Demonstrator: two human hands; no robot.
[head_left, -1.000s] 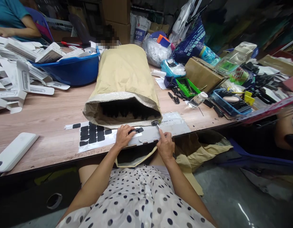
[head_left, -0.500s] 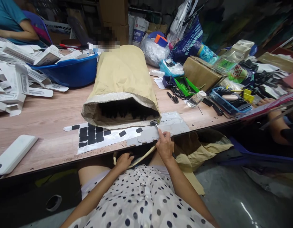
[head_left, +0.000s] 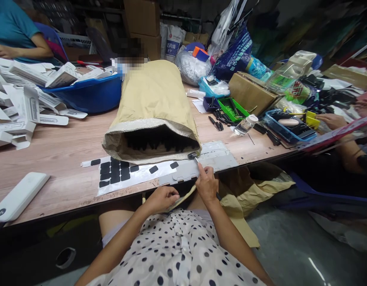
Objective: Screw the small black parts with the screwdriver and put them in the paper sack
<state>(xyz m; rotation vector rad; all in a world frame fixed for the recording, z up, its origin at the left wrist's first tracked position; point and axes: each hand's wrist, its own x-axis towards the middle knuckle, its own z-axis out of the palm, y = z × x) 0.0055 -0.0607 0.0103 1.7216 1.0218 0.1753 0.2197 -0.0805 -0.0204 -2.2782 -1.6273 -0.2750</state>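
Note:
My right hand (head_left: 206,182) is closed around a slim tool with a black head (head_left: 193,155) and a shiny metal shaft. Its head is at the lower right rim of a large tan paper sack (head_left: 155,91), which lies on the table with its dark mouth facing me. Black objects fill the sack, too dark to tell apart. Above my lap, my left hand (head_left: 162,198) is loosely bent with its fingers apart, and I see nothing in it. It is near the rim of a second tan sack (head_left: 188,194). Black rounded stickers (head_left: 115,171) sit on a white backing sheet (head_left: 138,178).
A grey board (head_left: 219,155) lies at the table edge. White boxes (head_left: 28,103) and a blue basin (head_left: 88,95) are left, near a white power bank (head_left: 21,196). Right are a green tray (head_left: 232,109), a clear jar (head_left: 246,124) and a co-worker's hand (head_left: 332,120).
My left hand has risen and moved right, away from the lap sack's rim. My right hand with the tool has hardly moved. The co-worker's hands at right have shifted.

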